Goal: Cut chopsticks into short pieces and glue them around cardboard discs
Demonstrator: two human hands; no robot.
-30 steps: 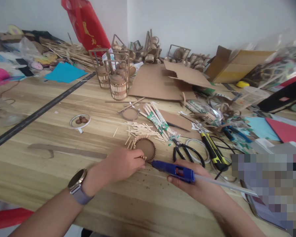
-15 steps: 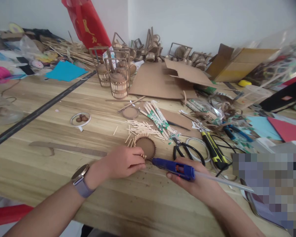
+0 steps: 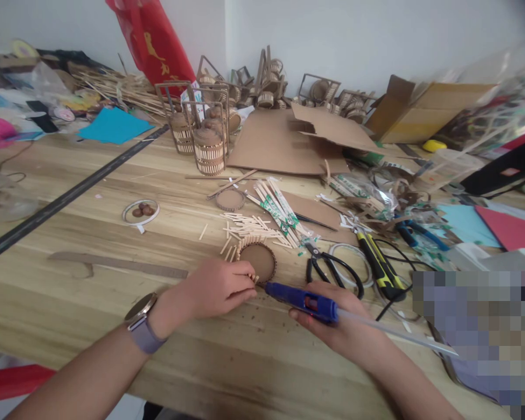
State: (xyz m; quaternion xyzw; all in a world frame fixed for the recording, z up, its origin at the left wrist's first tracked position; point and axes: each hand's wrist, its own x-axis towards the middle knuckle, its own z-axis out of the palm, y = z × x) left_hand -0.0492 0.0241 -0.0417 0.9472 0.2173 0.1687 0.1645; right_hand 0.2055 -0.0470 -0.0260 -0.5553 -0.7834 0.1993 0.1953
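Note:
A round cardboard disc (image 3: 259, 260) rimmed with short upright wooden sticks lies on the wooden table (image 3: 114, 210). My left hand (image 3: 219, 287), with a watch on its wrist, pinches a short stick at the disc's near edge. My right hand (image 3: 332, 318) grips a blue glue gun (image 3: 301, 298) with a clear glue stick out the back; its nozzle points at the spot by my left fingertips. A pile of loose short sticks (image 3: 249, 226) lies just behind the disc.
Black scissors (image 3: 326, 265), a yellow-black utility knife (image 3: 378, 262) and blue pliers (image 3: 420, 233) lie to the right. Wrapped chopsticks (image 3: 280, 213), a second small disc (image 3: 230, 199), finished stick baskets (image 3: 210, 150), cardboard sheets (image 3: 284, 143), a long black ruler (image 3: 65, 201) and a tape ring (image 3: 140, 212) lie beyond.
The glue gun and my right hand have slid a little left, closer to the disc. My left hand keeps its pinch at the disc's edge.

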